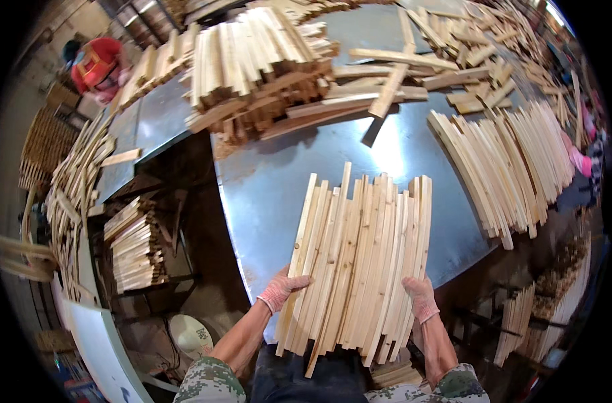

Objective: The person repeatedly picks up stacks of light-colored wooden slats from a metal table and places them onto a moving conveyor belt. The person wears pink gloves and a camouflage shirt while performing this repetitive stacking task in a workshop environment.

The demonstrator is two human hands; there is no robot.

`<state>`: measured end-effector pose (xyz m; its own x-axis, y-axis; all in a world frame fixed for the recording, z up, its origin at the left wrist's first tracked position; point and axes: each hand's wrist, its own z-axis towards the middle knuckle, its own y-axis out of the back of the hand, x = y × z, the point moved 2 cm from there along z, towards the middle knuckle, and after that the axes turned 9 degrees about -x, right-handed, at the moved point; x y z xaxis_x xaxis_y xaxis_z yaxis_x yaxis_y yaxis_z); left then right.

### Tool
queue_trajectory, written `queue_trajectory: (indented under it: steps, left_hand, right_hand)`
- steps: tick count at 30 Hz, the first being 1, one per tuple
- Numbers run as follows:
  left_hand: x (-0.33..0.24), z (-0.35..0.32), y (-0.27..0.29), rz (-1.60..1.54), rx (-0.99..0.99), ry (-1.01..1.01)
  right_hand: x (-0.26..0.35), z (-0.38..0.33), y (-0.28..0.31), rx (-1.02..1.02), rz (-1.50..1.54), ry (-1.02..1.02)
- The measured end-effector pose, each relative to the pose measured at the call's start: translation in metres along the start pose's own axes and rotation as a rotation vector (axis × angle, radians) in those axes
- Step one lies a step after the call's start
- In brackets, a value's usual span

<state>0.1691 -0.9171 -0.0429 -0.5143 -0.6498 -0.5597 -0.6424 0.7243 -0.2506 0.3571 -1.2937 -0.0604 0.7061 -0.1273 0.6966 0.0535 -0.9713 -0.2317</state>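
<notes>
A row of pale wooden strips (353, 262) lies side by side in front of me, partly over the metal-topped table (259, 195) and past its near edge. Their ends are uneven; one strip juts out at the far end and another at the near end. My left hand (283, 289), in a pinkish knit glove, presses against the left side with the thumb on top. On the opposite side my right hand (421, 297), gloved alike, clasps the outer strip. The fingers of both hands are partly hidden beneath or behind the wood.
A tall stack of strips (252, 57) stands at the back of the table, with loose boards (386, 87) beside it. To the right lies another row of strips (507, 168), near a pink-gloved hand (578, 161). A person in red (97, 67) is at far left. Strips (134, 248) sit on a low rack.
</notes>
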Motion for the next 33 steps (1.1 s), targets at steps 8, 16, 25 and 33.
queue_trajectory:
  steps: [8,16,25,33]
  left_hand:
    - [-0.014,-0.16,0.112,-0.134,-0.144,-0.248]
    - [0.045,-0.37,0.291,-0.258,-0.377,-0.596]
    - [0.178,-0.614,0.441,-0.556,-0.781,-0.859]
    - [0.313,-0.735,0.512,-1.016,-1.108,-0.867]
  right_hand:
    - [0.003,-0.099,-0.128,0.297,-0.061,0.201]
    - [-0.042,-0.251,-0.306,0.637,-0.374,0.317]
    - [-0.198,-0.439,-0.537,1.176,-0.49,0.318]
    - [-0.401,-0.572,-0.691,1.569,-0.852,-0.051]
